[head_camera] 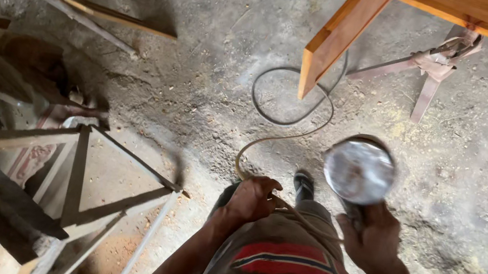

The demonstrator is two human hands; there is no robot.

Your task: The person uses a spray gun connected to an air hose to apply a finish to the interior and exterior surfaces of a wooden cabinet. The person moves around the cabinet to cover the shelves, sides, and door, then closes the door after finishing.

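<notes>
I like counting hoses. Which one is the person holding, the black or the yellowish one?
The yellowish hose; it runs into the left hand. The black hose just loops on the floor.

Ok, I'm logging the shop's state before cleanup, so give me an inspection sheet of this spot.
Surface: dusty concrete floor with sawdust patches.
Job's things: spray gun with a round metal cup; orange wooden furniture ahead.
Clutter: metal frame stand, wood scraps, loose slat.
Grips: right hand shut on the spray gun; left hand shut on the hose.
Cables: hose and a dark cable looped on the floor.
Surroundings: metal tripod stand under the furniture.
</notes>
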